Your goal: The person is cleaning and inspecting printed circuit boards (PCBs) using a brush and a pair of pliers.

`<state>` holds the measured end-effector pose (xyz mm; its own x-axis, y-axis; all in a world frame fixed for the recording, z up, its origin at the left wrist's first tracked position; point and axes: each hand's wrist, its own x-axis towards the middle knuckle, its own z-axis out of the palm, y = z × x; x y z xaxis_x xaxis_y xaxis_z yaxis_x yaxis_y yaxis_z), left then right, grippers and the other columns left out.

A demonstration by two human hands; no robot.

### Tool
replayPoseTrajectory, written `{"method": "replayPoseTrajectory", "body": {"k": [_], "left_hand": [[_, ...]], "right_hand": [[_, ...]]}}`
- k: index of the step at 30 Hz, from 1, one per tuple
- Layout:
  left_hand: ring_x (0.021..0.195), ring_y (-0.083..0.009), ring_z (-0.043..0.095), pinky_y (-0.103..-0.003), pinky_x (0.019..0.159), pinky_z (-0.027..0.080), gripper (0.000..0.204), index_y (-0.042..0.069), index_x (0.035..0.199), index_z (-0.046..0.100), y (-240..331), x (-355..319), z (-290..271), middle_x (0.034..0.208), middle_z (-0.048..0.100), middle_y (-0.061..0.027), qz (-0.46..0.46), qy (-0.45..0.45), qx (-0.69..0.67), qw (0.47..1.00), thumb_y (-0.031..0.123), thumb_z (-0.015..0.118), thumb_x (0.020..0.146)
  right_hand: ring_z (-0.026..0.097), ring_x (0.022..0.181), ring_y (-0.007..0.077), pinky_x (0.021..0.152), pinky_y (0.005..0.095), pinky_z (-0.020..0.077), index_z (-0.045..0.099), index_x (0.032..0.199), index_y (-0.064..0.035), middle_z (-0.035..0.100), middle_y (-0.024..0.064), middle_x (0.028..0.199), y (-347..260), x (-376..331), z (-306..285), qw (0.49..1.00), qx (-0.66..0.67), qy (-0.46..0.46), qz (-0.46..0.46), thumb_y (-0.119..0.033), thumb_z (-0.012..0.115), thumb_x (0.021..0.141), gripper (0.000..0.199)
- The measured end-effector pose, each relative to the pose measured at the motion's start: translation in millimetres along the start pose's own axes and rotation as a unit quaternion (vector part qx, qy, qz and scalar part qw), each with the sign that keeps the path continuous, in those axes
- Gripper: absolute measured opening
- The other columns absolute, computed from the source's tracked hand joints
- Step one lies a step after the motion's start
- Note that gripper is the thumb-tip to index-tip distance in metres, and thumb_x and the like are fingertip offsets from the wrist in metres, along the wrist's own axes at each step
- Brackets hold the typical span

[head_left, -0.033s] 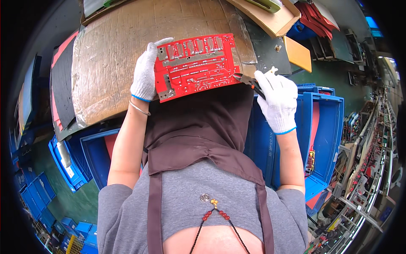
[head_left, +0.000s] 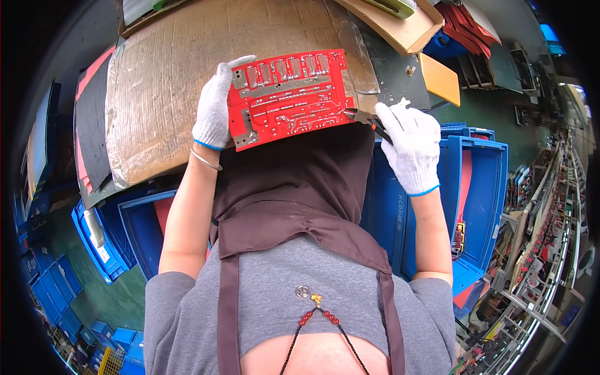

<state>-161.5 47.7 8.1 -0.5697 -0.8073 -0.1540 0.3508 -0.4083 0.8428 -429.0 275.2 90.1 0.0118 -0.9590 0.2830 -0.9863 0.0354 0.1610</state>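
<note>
A red circuit board is held tilted above the front edge of the cardboard-topped table, its face with solder joints and bare metal strips toward me. My left hand, in a white knitted glove, is closed on the board's left edge, thumb along the upper corner. My right hand, gloved the same way, grips small wire cutters with dark handles and an orange part. Their jaws meet the lower right edge of the board; whether they close on anything is too small to tell.
Brown cardboard covers the tabletop. Blue crates stand at my right and a blue bin at my left. A yellow block and an open cardboard box lie at the far right. White scraps sit behind my right hand.
My right hand and the cutters have shifted very slightly. The board and my left hand look the same.
</note>
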Motion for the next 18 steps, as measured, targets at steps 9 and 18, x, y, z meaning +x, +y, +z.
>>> {"method": "replayPoseTrajectory", "body": {"k": [9,18], "left_hand": [[0.116,-0.0222,0.069,-0.038,0.102,0.056,0.059,-0.003,0.143,0.058,-3.6,2.6,-0.3,0.132,0.069,-0.0158,0.009,0.001,0.002,1.000,0.045,0.041,0.114],[0.115,-0.0200,0.069,-0.037,0.102,0.056,0.058,-0.001,0.143,0.059,1.9,-0.7,-1.8,0.131,0.069,-0.0146,0.007,0.002,0.024,1.000,0.045,0.040,0.115]], "right_hand": [[0.068,0.107,0.0310,0.095,0.0396,0.0514,0.065,0.135,-0.0135,0.070,0.0117,0.112,9.7,9.4,-1.6,0.982,0.048,-0.177,0.037,-0.009,0.080,0.079,0.058],[0.063,0.092,0.0138,0.089,0.0302,0.0527,0.065,0.132,-0.0025,0.071,0.0087,0.107,-4.2,-40.2,20.7,0.876,0.323,-0.014,0.358,-0.014,0.073,0.093,0.042]]}}
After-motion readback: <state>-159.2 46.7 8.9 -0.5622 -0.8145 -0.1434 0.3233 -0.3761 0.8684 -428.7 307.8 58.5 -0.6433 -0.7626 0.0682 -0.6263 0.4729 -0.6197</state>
